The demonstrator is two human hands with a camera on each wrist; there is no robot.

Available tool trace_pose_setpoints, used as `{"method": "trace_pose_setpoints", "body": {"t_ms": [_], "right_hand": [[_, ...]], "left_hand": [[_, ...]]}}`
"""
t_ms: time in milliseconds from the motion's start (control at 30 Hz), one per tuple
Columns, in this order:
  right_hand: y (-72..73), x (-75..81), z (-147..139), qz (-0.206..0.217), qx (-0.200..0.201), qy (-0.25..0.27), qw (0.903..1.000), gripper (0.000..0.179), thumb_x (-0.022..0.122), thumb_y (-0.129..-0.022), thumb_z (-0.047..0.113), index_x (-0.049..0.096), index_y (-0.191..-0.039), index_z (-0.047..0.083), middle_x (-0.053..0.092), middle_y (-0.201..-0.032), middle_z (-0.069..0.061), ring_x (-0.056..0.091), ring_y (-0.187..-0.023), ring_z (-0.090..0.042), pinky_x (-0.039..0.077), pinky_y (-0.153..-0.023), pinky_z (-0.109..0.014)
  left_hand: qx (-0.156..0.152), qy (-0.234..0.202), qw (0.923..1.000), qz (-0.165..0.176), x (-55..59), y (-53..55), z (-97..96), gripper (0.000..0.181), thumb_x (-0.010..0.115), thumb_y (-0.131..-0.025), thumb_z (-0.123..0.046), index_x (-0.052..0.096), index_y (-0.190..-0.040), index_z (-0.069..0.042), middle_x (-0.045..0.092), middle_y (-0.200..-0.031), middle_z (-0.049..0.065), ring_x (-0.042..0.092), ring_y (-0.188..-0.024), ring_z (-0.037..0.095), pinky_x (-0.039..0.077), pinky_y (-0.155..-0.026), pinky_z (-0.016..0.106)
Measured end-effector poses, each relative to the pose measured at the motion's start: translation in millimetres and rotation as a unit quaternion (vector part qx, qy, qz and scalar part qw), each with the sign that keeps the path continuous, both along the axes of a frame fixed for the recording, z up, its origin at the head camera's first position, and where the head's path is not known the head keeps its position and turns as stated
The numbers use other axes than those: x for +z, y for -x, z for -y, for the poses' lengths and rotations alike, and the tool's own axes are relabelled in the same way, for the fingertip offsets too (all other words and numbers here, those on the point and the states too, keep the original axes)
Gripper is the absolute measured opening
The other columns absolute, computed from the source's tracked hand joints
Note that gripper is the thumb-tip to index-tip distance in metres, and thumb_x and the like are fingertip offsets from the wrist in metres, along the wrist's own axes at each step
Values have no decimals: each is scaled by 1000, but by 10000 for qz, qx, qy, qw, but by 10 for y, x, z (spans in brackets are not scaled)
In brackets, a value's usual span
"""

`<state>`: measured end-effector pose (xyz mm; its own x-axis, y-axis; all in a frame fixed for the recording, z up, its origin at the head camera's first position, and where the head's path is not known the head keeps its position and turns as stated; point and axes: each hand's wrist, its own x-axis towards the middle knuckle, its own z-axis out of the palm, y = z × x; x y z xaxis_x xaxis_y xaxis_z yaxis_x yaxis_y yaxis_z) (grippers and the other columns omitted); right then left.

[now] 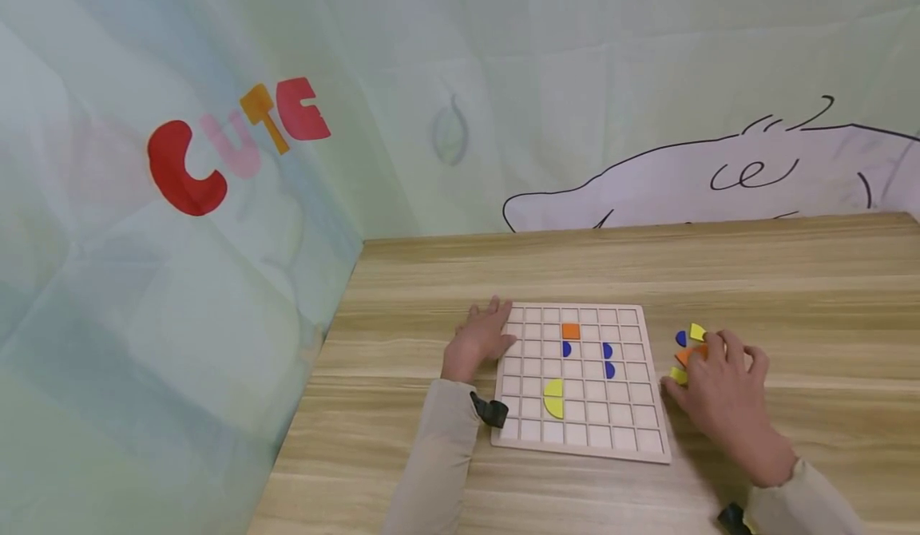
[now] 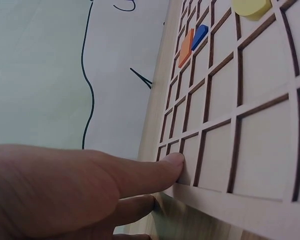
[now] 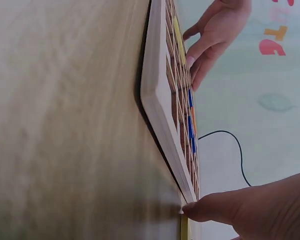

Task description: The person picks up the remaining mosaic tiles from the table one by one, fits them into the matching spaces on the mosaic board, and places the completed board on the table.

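A pale wooden board (image 1: 528, 433) with a grid of square cells lies on the table. In its cells sit an orange square (image 1: 571, 330), several blue half-circle pieces (image 1: 609, 370) and two yellow quarter-circle pieces (image 1: 554, 407). My left hand (image 1: 480, 338) rests at the board's left edge; in the left wrist view its thumb (image 2: 174, 161) lies on the corner cells. Beside the board's right edge, my right hand (image 1: 727, 391) is spread over loose pieces, its thumb near a yellow piece (image 1: 678, 375). An orange piece (image 1: 684, 356) is partly hidden under its fingers.
Beyond the right hand's fingertips lie a loose blue piece (image 1: 681, 338) and a yellow quarter-circle (image 1: 697, 331). The wooden table (image 1: 431, 271) meets a printed cloth backdrop (image 1: 431, 80) at the back and left.
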<state>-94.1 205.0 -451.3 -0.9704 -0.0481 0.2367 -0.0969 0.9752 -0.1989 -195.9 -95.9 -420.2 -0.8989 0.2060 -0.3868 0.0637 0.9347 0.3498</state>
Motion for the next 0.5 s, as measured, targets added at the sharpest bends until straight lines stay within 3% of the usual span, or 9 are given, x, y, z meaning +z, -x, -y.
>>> {"method": "trace_pose_setpoints", "body": {"t_ms": [200,500], "right_hand": [[-17,-7,33,130,-241,139,9995,43,75,-76,33,58,-69,-6,46,-115,-38,31,-116,-51,20,-94,-71],[-43,-31,46,310,-523,242,9979,44,76,-77,33,56,-65,-4,46,-117,-40,29,-117,-53,16,-96,-71]], "left_hand": [[7,10,10000,-4,-9,5,0,61,50,-99,-27,22,-154,-18,11,-161,5,6,-147,40,15,-113,65],[-5,-14,10000,42,-7,12,6,62,49,-100,-27,21,-154,-19,9,-162,5,5,-147,40,15,-113,66]]}}
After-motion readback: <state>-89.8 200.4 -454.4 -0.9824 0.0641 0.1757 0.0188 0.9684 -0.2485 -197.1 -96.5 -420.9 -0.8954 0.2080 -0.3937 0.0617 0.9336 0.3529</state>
